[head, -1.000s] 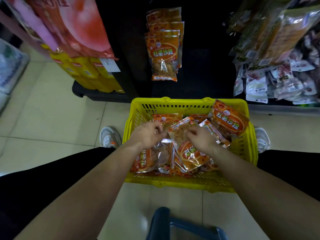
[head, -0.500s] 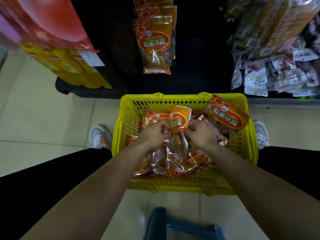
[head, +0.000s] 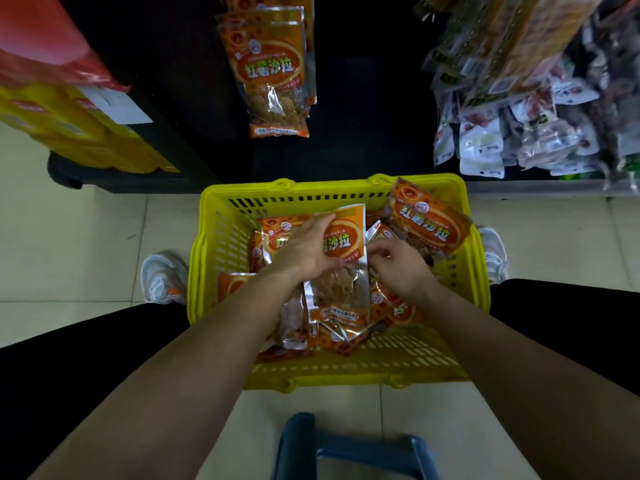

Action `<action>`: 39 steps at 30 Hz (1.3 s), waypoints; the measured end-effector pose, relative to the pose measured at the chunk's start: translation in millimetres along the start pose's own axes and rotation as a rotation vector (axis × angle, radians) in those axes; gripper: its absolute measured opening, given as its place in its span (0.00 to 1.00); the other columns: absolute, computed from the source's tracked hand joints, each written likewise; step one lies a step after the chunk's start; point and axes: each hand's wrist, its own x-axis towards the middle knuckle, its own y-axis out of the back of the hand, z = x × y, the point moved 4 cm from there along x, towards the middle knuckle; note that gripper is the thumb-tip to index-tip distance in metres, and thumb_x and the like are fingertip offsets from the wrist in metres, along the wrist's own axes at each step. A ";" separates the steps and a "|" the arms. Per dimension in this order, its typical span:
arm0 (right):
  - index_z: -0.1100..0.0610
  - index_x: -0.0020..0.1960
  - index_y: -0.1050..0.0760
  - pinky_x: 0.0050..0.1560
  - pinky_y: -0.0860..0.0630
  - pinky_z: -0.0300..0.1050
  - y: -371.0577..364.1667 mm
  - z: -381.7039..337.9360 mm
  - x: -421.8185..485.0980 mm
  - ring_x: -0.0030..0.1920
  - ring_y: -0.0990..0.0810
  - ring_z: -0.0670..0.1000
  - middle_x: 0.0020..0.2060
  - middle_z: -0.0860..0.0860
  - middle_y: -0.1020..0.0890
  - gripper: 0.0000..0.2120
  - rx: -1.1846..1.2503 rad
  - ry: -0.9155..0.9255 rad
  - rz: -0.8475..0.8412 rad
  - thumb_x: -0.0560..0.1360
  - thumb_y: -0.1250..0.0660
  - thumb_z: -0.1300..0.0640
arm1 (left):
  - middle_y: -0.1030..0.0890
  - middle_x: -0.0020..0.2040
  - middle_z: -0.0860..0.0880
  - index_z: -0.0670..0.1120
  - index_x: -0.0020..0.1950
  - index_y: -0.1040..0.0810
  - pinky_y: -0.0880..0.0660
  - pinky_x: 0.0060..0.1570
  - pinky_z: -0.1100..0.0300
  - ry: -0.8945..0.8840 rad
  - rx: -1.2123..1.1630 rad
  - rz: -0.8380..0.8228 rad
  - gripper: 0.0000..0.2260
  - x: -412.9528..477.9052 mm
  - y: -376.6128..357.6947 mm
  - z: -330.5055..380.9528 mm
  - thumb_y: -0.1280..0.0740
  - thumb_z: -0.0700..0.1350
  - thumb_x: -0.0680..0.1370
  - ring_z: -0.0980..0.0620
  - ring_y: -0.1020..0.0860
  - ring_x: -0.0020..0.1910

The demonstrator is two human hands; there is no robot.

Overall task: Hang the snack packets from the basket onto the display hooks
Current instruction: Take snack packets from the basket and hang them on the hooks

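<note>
The left hand (head: 306, 252) grips an orange snack packet (head: 341, 271) over the yellow basket (head: 214, 237), its long axis running away from the person, header end toward the shelf (label up). The right hand (head: 398, 268) pinches its right edge.

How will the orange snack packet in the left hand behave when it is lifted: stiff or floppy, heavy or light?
The packet will probably flop: it is a thin film pouch, already creased and bent where the left hand grips it. It looks light, holding loose chips behind a clear window. The glossy film may be slippery, so pinching the top edge seems safer.
</note>
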 end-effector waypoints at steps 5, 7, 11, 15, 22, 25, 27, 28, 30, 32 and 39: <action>0.55 0.66 0.28 0.59 0.26 0.52 -0.4 42.6 -8.6 0.60 0.23 0.63 0.66 0.60 0.29 0.20 -0.387 -0.177 0.012 0.77 0.33 0.50 | 0.40 0.80 0.50 0.56 0.80 0.46 0.40 0.73 0.40 0.042 0.098 -0.030 0.46 6.9 -11.8 -8.5 0.24 0.60 0.69 0.41 0.42 0.77; 0.56 0.67 0.30 0.61 0.27 0.52 -2.4 54.5 -11.7 0.62 0.25 0.62 0.68 0.60 0.32 0.23 -0.344 -0.226 0.002 0.75 0.30 0.52 | 0.42 0.80 0.50 0.56 0.80 0.47 0.40 0.73 0.39 0.088 0.095 -0.027 0.46 9.9 -13.5 -10.0 0.24 0.61 0.69 0.40 0.42 0.77; 0.56 0.59 0.27 0.47 0.26 0.44 -2.8 61.7 -13.7 0.50 0.21 0.54 0.54 0.56 0.19 0.18 -0.182 -0.250 -0.013 0.72 0.27 0.57 | 0.45 0.79 0.48 0.54 0.80 0.48 0.34 0.70 0.39 0.221 0.000 -0.020 0.51 12.4 -16.6 -14.2 0.22 0.61 0.66 0.37 0.36 0.74; 0.51 0.50 0.26 0.41 0.23 0.42 3.4 53.7 -10.9 0.46 0.18 0.51 0.47 0.49 0.17 0.10 -0.070 -0.172 0.004 0.72 0.29 0.60 | 0.47 0.79 0.44 0.55 0.80 0.55 0.32 0.69 0.39 0.298 -0.047 -0.035 0.60 12.0 -17.0 -20.9 0.19 0.61 0.61 0.36 0.37 0.75; 0.47 0.46 0.23 0.40 0.22 0.42 32.8 32.3 -2.0 0.42 0.19 0.45 0.45 0.45 0.16 0.11 0.087 -0.099 0.106 0.69 0.29 0.62 | 0.36 0.75 0.44 0.55 0.79 0.50 0.32 0.68 0.41 0.224 -0.122 0.122 0.57 4.8 -4.8 -7.1 0.18 0.62 0.60 0.40 0.33 0.72; 0.46 0.47 0.20 0.43 0.22 0.39 42.0 10.4 -2.1 0.44 0.18 0.41 0.45 0.42 0.16 0.13 0.092 -0.006 0.084 0.70 0.27 0.63 | 0.25 0.68 0.49 0.53 0.77 0.41 0.29 0.61 0.54 0.161 -0.214 0.206 0.45 -5.8 8.4 0.9 0.22 0.62 0.66 0.45 0.25 0.66; 0.46 0.49 0.19 0.51 0.23 0.41 48.3 -8.6 -4.4 0.48 0.19 0.41 0.45 0.40 0.17 0.11 0.091 0.064 0.058 0.70 0.24 0.59 | 0.20 0.62 0.51 0.51 0.73 0.34 0.25 0.58 0.55 0.125 -0.231 0.237 0.36 -14.7 19.8 8.0 0.24 0.60 0.70 0.47 0.21 0.61; 0.45 0.48 0.19 0.52 0.24 0.41 52.3 -18.4 -6.8 0.48 0.20 0.40 0.45 0.39 0.17 0.10 0.097 0.087 0.039 0.71 0.23 0.57 | 0.19 0.61 0.50 0.50 0.71 0.32 0.23 0.58 0.53 0.109 -0.227 0.248 0.33 -19.4 26.6 12.0 0.24 0.59 0.71 0.48 0.21 0.59; 0.46 0.48 0.19 0.50 0.23 0.39 62.6 -36.2 -12.6 0.48 0.20 0.39 0.46 0.40 0.17 0.09 0.109 0.090 0.008 0.71 0.23 0.57 | 0.19 0.59 0.50 0.49 0.69 0.30 0.22 0.57 0.51 0.085 -0.218 0.269 0.31 -29.3 43.3 19.3 0.25 0.59 0.71 0.48 0.20 0.57; 0.49 0.49 0.18 0.45 0.20 0.40 78.0 -53.7 -20.5 0.46 0.17 0.46 0.44 0.47 0.15 0.10 0.117 0.077 0.004 0.73 0.26 0.62 | 0.19 0.57 0.50 0.49 0.67 0.29 0.22 0.56 0.53 0.056 -0.193 0.278 0.29 -40.7 63.2 26.2 0.26 0.60 0.72 0.50 0.21 0.54; 0.53 0.45 0.19 0.40 0.23 0.43 141.2 -136.9 -75.1 0.37 0.17 0.46 0.35 0.50 0.15 0.03 -0.121 0.271 0.048 0.76 0.28 0.60 | 0.20 0.37 0.55 0.52 0.46 0.24 0.23 0.42 0.55 -0.209 0.039 0.328 0.11 -108.1 142.6 73.7 0.26 0.55 0.74 0.54 0.20 0.40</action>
